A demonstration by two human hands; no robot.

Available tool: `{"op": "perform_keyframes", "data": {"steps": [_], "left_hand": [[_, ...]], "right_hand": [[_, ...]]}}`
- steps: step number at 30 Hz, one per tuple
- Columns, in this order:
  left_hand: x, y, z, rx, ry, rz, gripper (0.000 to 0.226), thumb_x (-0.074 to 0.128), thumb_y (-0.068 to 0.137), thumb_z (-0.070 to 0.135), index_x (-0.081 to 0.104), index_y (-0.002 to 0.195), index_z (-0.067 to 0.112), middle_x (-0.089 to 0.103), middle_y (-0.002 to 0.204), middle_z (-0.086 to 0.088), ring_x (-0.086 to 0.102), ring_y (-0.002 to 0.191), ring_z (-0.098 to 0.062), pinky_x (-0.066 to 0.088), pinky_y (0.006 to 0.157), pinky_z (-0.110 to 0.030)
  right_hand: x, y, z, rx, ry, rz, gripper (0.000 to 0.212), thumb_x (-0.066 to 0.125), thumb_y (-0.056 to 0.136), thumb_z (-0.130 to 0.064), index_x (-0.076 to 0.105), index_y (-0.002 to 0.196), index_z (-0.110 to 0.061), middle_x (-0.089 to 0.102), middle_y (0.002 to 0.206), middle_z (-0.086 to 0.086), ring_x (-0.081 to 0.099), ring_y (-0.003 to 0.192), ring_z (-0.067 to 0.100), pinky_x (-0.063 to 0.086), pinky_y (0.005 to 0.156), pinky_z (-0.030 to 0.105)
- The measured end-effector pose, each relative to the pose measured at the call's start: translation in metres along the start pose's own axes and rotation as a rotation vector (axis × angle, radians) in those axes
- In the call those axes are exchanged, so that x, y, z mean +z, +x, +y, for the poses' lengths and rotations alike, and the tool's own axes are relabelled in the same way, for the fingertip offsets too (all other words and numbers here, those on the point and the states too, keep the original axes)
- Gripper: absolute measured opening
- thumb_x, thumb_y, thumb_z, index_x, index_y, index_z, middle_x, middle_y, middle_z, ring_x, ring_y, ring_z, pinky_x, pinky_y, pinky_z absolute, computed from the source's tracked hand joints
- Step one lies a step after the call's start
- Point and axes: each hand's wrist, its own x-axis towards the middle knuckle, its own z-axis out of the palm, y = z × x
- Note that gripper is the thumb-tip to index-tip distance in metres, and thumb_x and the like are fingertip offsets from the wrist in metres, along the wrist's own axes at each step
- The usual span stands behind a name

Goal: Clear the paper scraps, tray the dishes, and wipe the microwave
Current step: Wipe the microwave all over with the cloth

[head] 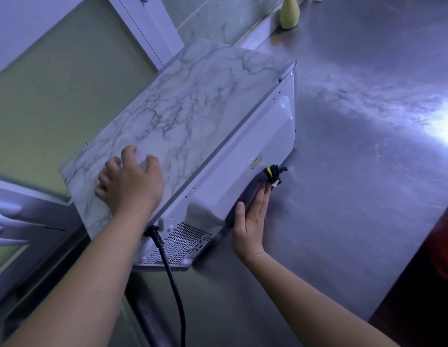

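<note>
Wiping step. Microwave point(243, 156) at counter point(368, 171) left edge. Right hand point(250, 221) flat, pressing cloth point(258, 189) on rear panel. Left hand point(130, 181) braces top, fingers bent, grasping nothing. Next, likely: sweep cloth along panel, clear of cord point(167, 266).

Both arms are bare, uncovered from the wrists to the frame edge. The left forearm point(92, 271) enters broad at 7 o'clock and narrows to the left hand point(131, 182), whose back and knuckles show. The right forearm point(305, 291) comes in slimmer from 5 o'clock, ending in the right hand point(250, 221), seen from its back.
</note>
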Motion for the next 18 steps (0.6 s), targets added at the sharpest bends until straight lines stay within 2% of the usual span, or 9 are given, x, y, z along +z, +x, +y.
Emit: {"op": "perform_keyframes", "data": {"steps": [3,6,9,11,12,13,15,17,18], "left_hand": [[-0.001,0.0,0.0,0.003,0.008,-0.008,0.052,0.032,0.095,0.049,0.037,0.143,0.031,0.034,0.15,-0.012,0.03,0.136,-0.036,0.017,0.113,-0.054],[0.0,0.0,0.001,0.007,0.016,-0.017,0.054,0.031,0.095,0.05,0.036,0.144,0.03,0.035,0.148,-0.012,0.031,0.135,-0.036,0.018,0.112,-0.053],[-0.003,-0.001,0.002,0.017,0.023,-0.024,0.056,0.029,0.095,0.052,0.034,0.146,0.028,0.035,0.147,-0.014,0.031,0.134,-0.036,0.02,0.11,-0.053],[-0.004,-0.001,0.002,0.02,0.034,-0.023,0.056,0.028,0.095,0.052,0.034,0.146,0.027,0.035,0.146,-0.016,0.032,0.133,-0.037,0.021,0.109,-0.053],[-0.004,-0.001,0.002,0.02,0.039,-0.023,0.057,0.027,0.095,0.052,0.034,0.145,0.026,0.036,0.146,-0.017,0.032,0.132,-0.037,0.022,0.108,-0.053],[-0.004,-0.002,0.002,0.022,0.044,-0.024,0.057,0.026,0.095,0.052,0.034,0.145,0.026,0.036,0.145,-0.017,0.033,0.131,-0.037,0.023,0.108,-0.053],[-0.003,-0.002,0.002,0.023,0.051,-0.021,0.057,0.025,0.095,0.052,0.034,0.145,0.025,0.037,0.144,-0.018,0.034,0.13,-0.038,0.024,0.106,-0.053],[-0.002,-0.001,0.003,0.022,0.044,-0.019,0.057,0.025,0.094,0.051,0.035,0.144,0.025,0.037,0.144,-0.019,0.034,0.129,-0.038,0.024,0.105,-0.053],[-0.002,-0.001,0.003,0.02,0.04,-0.023,0.057,0.025,0.094,0.051,0.035,0.144,0.025,0.037,0.144,-0.019,0.034,0.13,-0.039,0.024,0.106,-0.053]], "right_hand": [[-0.004,-0.002,-0.017,0.095,0.135,0.027,0.078,0.045,0.096,-0.045,0.004,0.159,-0.026,0.004,0.167,-0.008,0.003,0.153,0.007,0.009,0.125,0.038],[-0.008,0.0,-0.036,0.31,0.301,0.054,0.085,0.06,0.084,-0.043,0.015,0.156,-0.036,0.024,0.159,-0.02,0.026,0.142,-0.006,0.025,0.121,0.033],[-0.016,0.009,-0.051,0.467,0.429,0.105,0.081,0.057,0.076,-0.021,0.027,0.15,-0.036,0.042,0.151,-0.007,0.045,0.132,0.008,0.039,0.112,0.038],[-0.028,0.016,-0.054,0.63,0.506,0.134,0.071,0.052,0.078,-0.012,0.034,0.145,-0.03,0.058,0.132,0.005,0.058,0.109,0.022,0.05,0.087,0.036],[-0.038,0.018,-0.053,0.736,0.542,0.147,0.063,0.05,0.08,-0.01,0.041,0.141,-0.024,0.062,0.12,0.007,0.06,0.096,0.025,0.05,0.075,0.034],[-0.048,0.019,-0.053,0.838,0.575,0.148,0.053,0.051,0.081,-0.011,0.049,0.134,-0.017,0.064,0.112,0.008,0.059,0.089,0.026,0.048,0.07,0.033],[-0.07,0.015,-0.053,0.965,0.616,0.101,0.037,0.057,0.079,-0.018,0.061,0.115,-0.01,0.065,0.107,0.011,0.06,0.089,0.029,0.046,0.071,0.034],[-0.082,0.012,-0.061,0.882,0.637,0.074,0.039,0.058,0.081,-0.022,0.062,0.117,-0.007,0.065,0.106,0.011,0.061,0.095,0.03,0.048,0.073,0.034],[-0.085,0.012,-0.069,0.759,0.632,0.087,0.04,0.056,0.083,-0.021,0.06,0.121,-0.009,0.065,0.105,0.008,0.061,0.097,0.029,0.049,0.07,0.032]]}}
